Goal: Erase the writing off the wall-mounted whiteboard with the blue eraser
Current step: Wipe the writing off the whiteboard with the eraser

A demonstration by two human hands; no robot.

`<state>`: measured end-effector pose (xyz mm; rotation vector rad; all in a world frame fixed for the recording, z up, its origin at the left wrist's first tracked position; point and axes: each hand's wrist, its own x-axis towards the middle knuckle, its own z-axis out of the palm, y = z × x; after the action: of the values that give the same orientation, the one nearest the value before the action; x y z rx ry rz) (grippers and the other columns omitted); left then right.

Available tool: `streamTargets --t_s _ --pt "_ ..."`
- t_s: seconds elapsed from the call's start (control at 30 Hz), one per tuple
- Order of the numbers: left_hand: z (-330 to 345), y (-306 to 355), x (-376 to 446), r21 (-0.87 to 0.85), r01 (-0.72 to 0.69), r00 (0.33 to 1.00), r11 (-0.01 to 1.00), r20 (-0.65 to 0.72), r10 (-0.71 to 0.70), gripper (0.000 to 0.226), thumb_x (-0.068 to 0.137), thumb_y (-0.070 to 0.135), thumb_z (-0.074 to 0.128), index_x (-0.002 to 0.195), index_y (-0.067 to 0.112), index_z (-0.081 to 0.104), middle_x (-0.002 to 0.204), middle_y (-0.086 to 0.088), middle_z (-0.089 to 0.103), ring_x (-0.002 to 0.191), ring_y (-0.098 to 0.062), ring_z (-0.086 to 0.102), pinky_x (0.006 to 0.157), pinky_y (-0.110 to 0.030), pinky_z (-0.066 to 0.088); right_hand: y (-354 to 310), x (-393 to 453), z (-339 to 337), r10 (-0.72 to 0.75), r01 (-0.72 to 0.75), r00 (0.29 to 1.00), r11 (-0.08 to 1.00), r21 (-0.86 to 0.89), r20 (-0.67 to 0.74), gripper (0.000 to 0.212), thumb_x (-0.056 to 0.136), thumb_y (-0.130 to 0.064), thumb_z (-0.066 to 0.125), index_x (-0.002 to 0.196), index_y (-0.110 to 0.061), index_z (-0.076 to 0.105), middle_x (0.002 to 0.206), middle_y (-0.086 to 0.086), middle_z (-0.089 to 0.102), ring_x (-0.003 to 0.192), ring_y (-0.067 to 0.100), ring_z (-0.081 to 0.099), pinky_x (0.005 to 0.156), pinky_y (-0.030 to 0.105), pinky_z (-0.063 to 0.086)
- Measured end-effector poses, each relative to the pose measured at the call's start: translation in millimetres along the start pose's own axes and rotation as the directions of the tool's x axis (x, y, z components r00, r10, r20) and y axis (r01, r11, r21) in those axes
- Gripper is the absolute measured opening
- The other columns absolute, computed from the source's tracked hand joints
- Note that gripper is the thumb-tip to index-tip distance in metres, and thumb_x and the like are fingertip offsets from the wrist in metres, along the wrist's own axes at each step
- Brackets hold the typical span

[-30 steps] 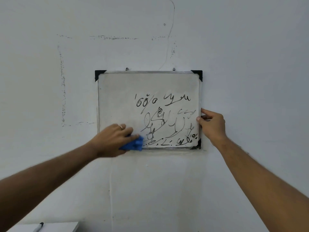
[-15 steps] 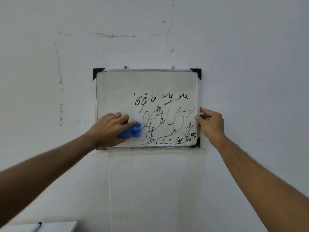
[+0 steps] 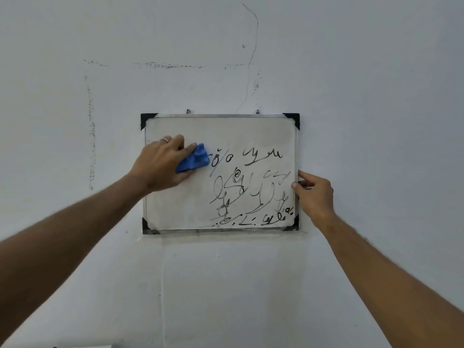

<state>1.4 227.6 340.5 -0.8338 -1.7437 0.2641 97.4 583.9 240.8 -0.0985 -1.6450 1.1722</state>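
Up on the wall in front of me hangs the whiteboard, landscape, black corner caps, two little hooks along the top edge, so its long axis runs side to side. Left half of it looks wiped, kinda grey and smudgy, and the black writing fills the right half from the middle band down to the bottom edge. My left hand is over the upper left part of the board with the blue eraser pinched in it, fingers curled closed around it, ring showing on one finger. Eraser sticks out past my fingertips toward the right, its long axis tilted, lower end tucked under my palm side and the upper end pointing up and right at the start of the top line of writing. It's flat against the board as far as I can tell, just touching the first scribble there, fingers on top of it and thumb below. My right hand is on the right edge of the frame about halfway down, thumb and fingertips closed on the metal rim, rest of the hand off the board against the wall. Both forearms reach up from the bottom corners
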Motion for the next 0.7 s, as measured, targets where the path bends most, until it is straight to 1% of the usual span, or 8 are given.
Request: streamTargets --t_s 0.07,0.1,0.23,0.33,0.37,0.5,0.63,0.7 --pt "2 0 1 0.039 -0.195 0.979 0.98 0.068 0.192 0.065 0.083 0.044 0.073 0.137 0.013 0.057 0.097 -0.011 0.055 0.075 -0.033 0.06 0.055 -0.037 0.05 1 0 0 0.0 0.0 1.0 1.0 -0.003 -0.002 0.037 0.091 -0.006 0.07 0.126 -0.019 0.07 0.082 -0.013 0.069 0.071 0.003 0.063 0.079 0.02 0.054" --pt "-3 -7 6 0.055 -0.219 0.974 0.974 0.07 0.215 0.065 0.082 0.044 0.072 0.138 0.014 0.057 0.097 -0.011 0.055 0.075 -0.034 0.06 0.056 -0.038 0.05 0 0 0 0.002 -0.002 1.0 1.0 -0.003 0.0 0.037 0.091 -0.006 0.07 0.126 -0.019 0.07 0.083 -0.013 0.069 0.071 0.003 0.063 0.078 0.018 0.053" --pt "-17 -15 17 0.028 0.036 0.999 0.999 -0.001 -0.035 0.063 0.081 0.04 0.075 0.137 0.017 0.057 0.1 -0.013 0.055 0.08 -0.038 0.06 0.059 -0.045 0.053 0 -1 0 0.0 0.0 1.0 1.0 -0.009 0.0 0.037 0.092 -0.006 0.069 0.126 -0.02 0.07 0.084 -0.013 0.069 0.072 0.0 0.063 0.07 0.008 0.048" --pt "-2 4 13 0.082 -0.269 0.959 0.96 0.116 0.259 0.065 0.082 0.045 0.072 0.138 0.018 0.056 0.1 -0.01 0.056 0.078 -0.035 0.06 0.058 -0.039 0.051 0 -1 0 0.002 -0.002 1.0 1.0 -0.007 -0.006 0.037 0.092 -0.007 0.07 0.127 -0.019 0.069 0.083 -0.013 0.069 0.072 0.001 0.063 0.066 0.004 0.047" --pt "-2 -2 16 0.095 -0.3 0.951 0.949 0.109 0.29 0.064 0.082 0.046 0.071 0.138 0.018 0.056 0.1 -0.01 0.056 0.078 -0.034 0.06 0.058 -0.038 0.05 0 -1 1 0.003 -0.003 1.0 1.0 -0.008 -0.008 0.037 0.092 -0.007 0.07 0.127 -0.019 0.069 0.083 -0.013 0.069 0.072 0.002 0.064 0.065 0.003 0.046" --pt "-8 -5 20 -0.007 0.027 0.999 1.0 -0.033 -0.027 0.063 0.083 0.043 0.072 0.138 0.017 0.056 0.099 -0.012 0.055 0.078 -0.037 0.058 0.059 -0.042 0.051 -1 -2 0 0.018 -0.018 1.0 1.0 -0.005 -0.009 0.037 0.092 -0.007 0.069 0.127 -0.018 0.069 0.083 -0.012 0.069 0.072 0.002 0.063 0.063 0.002 0.045" --pt "6 17 13 0.009 -0.25 0.967 0.968 0.063 0.248 0.064 0.083 0.046 0.07 0.139 0.018 0.057 0.097 -0.008 0.054 0.077 -0.031 0.058 0.057 -0.039 0.051 -3 -3 -1 0.018 -0.018 1.0 1.0 -0.017 -0.004 0.038 0.092 -0.006 0.069 0.128 -0.017 0.069 0.083 -0.014 0.068 0.073 0.001 0.064 0.073 0.011 0.049" --pt "0 6 23 0.009 -0.133 0.991 0.991 -0.005 0.133 0.063 0.083 0.045 0.072 0.138 0.019 0.057 0.097 -0.009 0.055 0.077 -0.032 0.058 0.057 -0.038 0.049 -4 -4 -1 0.02 -0.02 1.0 1.0 -0.015 -0.004 0.038 0.092 -0.006 0.069 0.129 -0.016 0.068 0.083 -0.014 0.068 0.074 0.002 0.064 0.079 0.017 0.051"
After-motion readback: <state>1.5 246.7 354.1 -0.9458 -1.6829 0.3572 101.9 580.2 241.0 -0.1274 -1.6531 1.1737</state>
